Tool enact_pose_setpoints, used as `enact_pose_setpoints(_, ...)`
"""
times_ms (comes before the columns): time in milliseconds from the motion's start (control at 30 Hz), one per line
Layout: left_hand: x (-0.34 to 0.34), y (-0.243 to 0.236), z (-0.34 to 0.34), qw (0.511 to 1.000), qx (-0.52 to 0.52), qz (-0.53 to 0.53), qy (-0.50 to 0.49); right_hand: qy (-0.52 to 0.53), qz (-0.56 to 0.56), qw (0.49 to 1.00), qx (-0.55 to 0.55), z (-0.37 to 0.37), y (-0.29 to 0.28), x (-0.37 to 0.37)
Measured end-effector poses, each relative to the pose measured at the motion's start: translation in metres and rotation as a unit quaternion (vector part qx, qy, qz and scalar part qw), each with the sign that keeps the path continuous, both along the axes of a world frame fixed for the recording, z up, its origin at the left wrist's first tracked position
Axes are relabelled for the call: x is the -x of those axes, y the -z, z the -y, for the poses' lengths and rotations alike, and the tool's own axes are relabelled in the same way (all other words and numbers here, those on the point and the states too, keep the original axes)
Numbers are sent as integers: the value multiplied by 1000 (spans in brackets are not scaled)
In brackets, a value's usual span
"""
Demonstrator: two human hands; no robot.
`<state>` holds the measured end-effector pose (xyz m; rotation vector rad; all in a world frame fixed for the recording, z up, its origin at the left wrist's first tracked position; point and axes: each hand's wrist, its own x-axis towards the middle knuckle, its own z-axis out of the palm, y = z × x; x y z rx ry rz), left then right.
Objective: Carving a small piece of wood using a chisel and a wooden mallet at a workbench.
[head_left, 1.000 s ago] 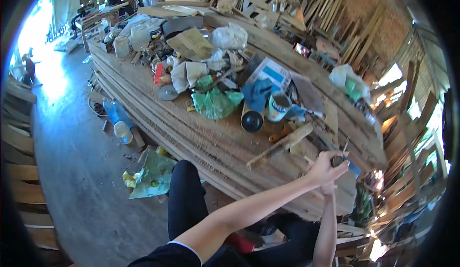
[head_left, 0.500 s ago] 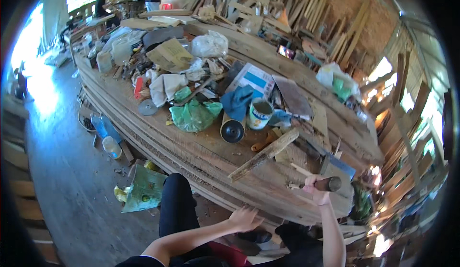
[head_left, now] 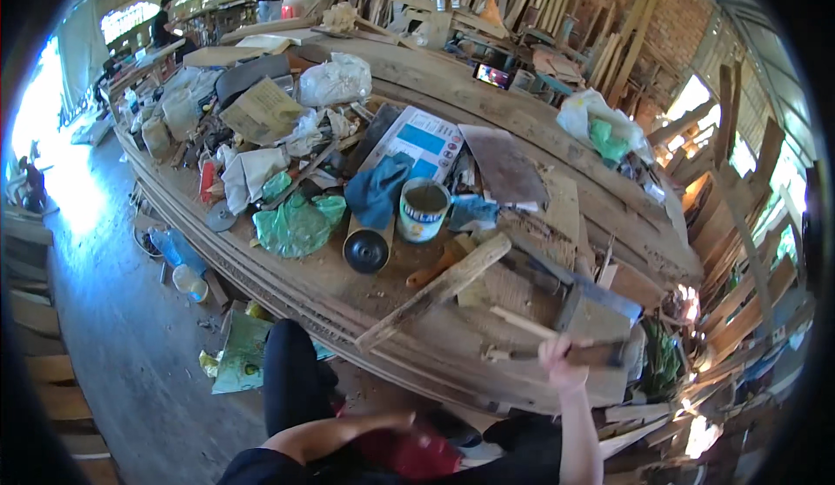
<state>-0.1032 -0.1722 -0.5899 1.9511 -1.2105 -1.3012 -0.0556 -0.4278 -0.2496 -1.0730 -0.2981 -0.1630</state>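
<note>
So your right hand (head_left: 563, 363) has its fingers curled around a blurry brown wooden tool (head_left: 602, 354), held over the near right end of the plank stack (head_left: 339, 287), with a pale stick (head_left: 520, 321) just left of it. Your left hand (head_left: 402, 424) is down near your lap by something red (head_left: 396, 459), and it's so smeared that I honestly can't tell if those fingers are spread or pressed together. Farther left on the planks you've got a rough batten (head_left: 439, 289), then a white tub (head_left: 423, 224) beside a blue cloth (head_left: 376, 191).
</note>
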Motion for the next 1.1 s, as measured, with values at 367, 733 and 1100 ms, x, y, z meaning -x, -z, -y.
enact_pose_setpoints(367, 24, -30, 16, 981, -29, 142, -125, 62, 15, 994, 90, -11, 4, -17)
enact_pose_setpoints(733, 20, -65, 14, 984, -63, 144, -86, 41, -48, 992, 107, 2, -6, -16)
enact_pose_setpoints(1100, 11, -73, 28, 980, -101, 78, -152, 42, 61, 996, -42, 31, 6, 3)
